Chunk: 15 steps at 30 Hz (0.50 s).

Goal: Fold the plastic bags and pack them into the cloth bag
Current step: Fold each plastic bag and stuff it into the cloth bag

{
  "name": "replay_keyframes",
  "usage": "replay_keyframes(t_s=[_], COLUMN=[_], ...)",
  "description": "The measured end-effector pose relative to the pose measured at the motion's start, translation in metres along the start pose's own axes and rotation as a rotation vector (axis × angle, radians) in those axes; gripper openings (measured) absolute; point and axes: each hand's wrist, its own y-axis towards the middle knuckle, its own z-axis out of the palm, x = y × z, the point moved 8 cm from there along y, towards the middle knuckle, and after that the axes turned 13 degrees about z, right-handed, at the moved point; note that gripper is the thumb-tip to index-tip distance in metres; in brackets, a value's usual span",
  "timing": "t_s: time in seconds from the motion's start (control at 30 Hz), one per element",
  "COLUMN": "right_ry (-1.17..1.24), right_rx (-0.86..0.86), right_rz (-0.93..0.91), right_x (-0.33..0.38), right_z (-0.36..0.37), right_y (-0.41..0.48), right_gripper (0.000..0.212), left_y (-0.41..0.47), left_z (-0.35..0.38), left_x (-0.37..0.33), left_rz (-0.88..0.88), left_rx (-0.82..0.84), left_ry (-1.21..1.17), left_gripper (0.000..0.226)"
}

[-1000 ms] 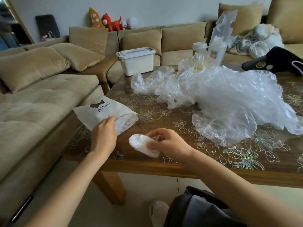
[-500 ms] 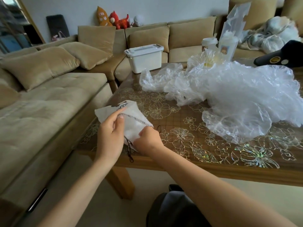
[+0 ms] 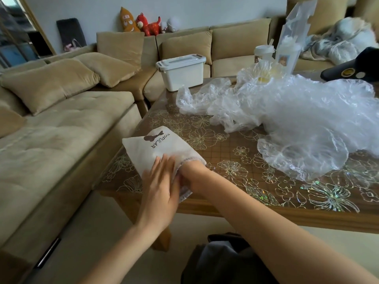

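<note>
Head view showed the cloth bag [image 3: 155,152] at the surface's [image 3: 235,160] seven o'clock corner. The left hand [image 3: 162,187] lay flat and spread upon it; the right hand [image 3: 191,177] was inside its mouth, grip unknowable. Loose plastic bags [image 3: 297,119] sprawled toward two o'clock.

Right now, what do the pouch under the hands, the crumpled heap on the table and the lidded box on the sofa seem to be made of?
Cloth bag: off-white woven fabric, matte, printed lettering, soft creases.
Plastic bags: thin clear film, glossy, see-through, finely wrinkled.
Storage box: looks like rigid white plastic, smooth, with clip latches on the lid.
</note>
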Motion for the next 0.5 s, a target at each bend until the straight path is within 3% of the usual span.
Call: replay_keyframes(t_s=[0.1, 0.17, 0.23, 0.3, 0.4, 0.5], right_ry=[-0.151, -0.170, -0.273, -0.380, -0.681, -0.949], right_rx=[0.033, 0.133, 0.074, -0.080, -0.510, -0.896], right_rz=[-0.192, -0.189, -0.297, -0.434, -0.603, -0.626], right_x=[0.007, 0.004, 0.008, 0.013, 0.017, 0.004], right_z=[-0.008, -0.011, -0.027, -0.054, -0.098, -0.144], right_y=[0.004, -0.004, -0.018, -0.032, -0.051, -0.061], right_gripper=[0.025, 0.016, 0.020, 0.026, 0.037, 0.057], left_y=[-0.010, -0.010, 0.002, 0.021, 0.047, 0.069], left_z=[0.028, 0.037, 0.042, 0.045, 0.053, 0.053], left_x=[0.021, 0.031, 0.033, 0.030, 0.043, 0.068], left_rz=[0.034, 0.050, 0.040, -0.026, -0.140, -0.179], left_rx=[0.179, 0.248, 0.303, 0.351, 0.422, 0.321], left_ry=[0.175, 0.219, 0.239, 0.231, 0.237, 0.173], left_gripper=[0.062, 0.066, 0.079, 0.079, 0.062, 0.058])
